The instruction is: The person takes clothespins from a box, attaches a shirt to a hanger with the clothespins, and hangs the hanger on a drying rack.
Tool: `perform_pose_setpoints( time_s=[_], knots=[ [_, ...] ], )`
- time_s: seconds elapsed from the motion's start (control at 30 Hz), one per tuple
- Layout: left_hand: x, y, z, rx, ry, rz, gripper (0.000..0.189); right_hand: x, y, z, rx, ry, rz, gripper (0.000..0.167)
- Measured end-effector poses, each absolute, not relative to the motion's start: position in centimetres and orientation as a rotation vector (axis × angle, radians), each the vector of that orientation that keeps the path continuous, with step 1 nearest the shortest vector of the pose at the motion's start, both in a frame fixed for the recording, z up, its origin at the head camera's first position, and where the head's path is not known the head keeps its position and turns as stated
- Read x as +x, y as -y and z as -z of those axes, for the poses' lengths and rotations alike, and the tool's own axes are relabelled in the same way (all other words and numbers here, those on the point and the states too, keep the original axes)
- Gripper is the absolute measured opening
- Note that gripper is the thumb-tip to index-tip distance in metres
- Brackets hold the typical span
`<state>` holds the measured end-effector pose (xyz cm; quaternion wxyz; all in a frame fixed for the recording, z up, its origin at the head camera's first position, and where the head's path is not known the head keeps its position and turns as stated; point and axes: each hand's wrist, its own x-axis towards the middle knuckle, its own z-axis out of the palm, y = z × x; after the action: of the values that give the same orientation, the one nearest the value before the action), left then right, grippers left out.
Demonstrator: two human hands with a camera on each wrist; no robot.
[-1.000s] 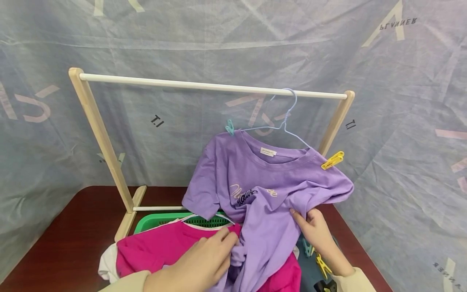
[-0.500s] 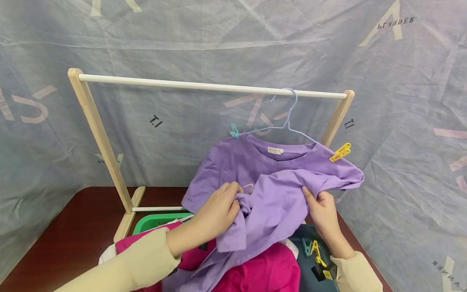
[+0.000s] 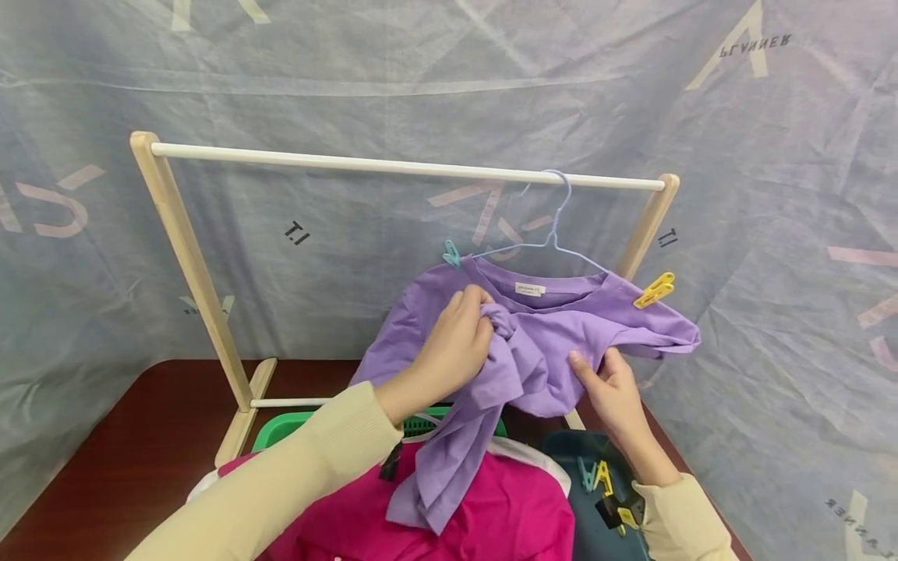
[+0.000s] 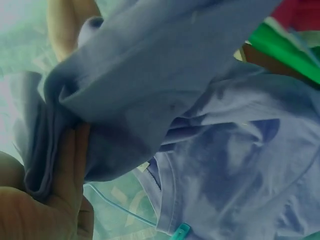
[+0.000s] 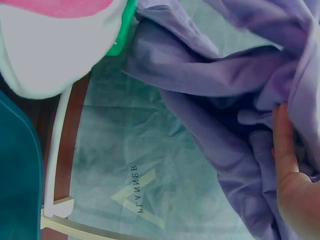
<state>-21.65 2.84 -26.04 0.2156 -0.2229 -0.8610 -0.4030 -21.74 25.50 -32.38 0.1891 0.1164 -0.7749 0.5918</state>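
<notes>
On the slim white rod (image 3: pixel 351 163) of a pale wooden rack (image 3: pixel 191 257), a purple short-sleeved cloth T-shirt (image 3: pixel 547 354) hangs from a thin light-blue hanger (image 3: pixel 555 231), teal plastic clothespin (image 3: pixel 451 254) on one shoulder, yellow plastic clothespin (image 3: pixel 655 290) on the other. Left hand (image 3: pixel 454 341)'s pinching a bunched-up wad just below the collar; right hand (image 3: pixel 617 397)'s got some cloth between thumb and fingers. Magenta-and-white fabric garment (image 3: pixel 519 506)'s lying below.
</notes>
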Motion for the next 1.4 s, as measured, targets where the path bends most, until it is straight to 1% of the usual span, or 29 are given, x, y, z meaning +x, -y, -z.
perform_pose_setpoints(
  time_s=[0.1, 0.17, 0.3, 0.5, 0.7, 0.97, 1.1, 1.23, 1.4],
  knots=[
    [-22.4, -3.6, 25.5, -0.627, 2.354, 1.145, 0.015, -21.9, -25.3, 32.4, 0.428, 2.148, -1.729, 0.033],
    [-22.9, -3.9, 25.2, -0.638, 2.327, 1.154, 0.016, -22.1, -25.3, 32.4, 0.490, 2.133, -1.773, 0.040],
    [-24.0, -4.3, 24.8, -0.659, 2.243, 1.174, 0.017, -22.6, -25.3, 32.2, 0.517, 2.088, -1.831, 0.050],
    [-25.7, -4.0, 25.2, -0.711, 2.179, 1.197, 0.017, -23.4, -25.7, 31.6, 0.430, 2.012, -1.790, 0.050],
    [-26.6, -3.3, 27.3, -0.726, 2.311, 1.179, 0.015, -23.7, -26.5, 32.0, 0.339, 2.110, -1.673, 0.049],
    [-27.2, -0.9, 31.6, -0.869, 2.487, 0.953, 0.012, -24.1, -27.7, 33.6, 0.347, 2.286, -1.440, 0.044],
    [-27.2, 0.3, 33.0, -0.902, 2.578, 0.852, 0.011, -23.9, -28.1, 34.3, 0.292, 2.449, -1.214, 0.033],
    [-27.0, 0.9, 33.9, -0.774, 2.718, 0.705, 0.012, -23.6, -28.1, 34.9, 0.250, 2.588, -1.069, 0.021],
    [-26.8, 0.2, 34.7, -0.547, 2.870, 0.624, 0.014, -23.3, -28.0, 35.9, 0.265, 2.664, -1.210, 0.015]
  ],
)
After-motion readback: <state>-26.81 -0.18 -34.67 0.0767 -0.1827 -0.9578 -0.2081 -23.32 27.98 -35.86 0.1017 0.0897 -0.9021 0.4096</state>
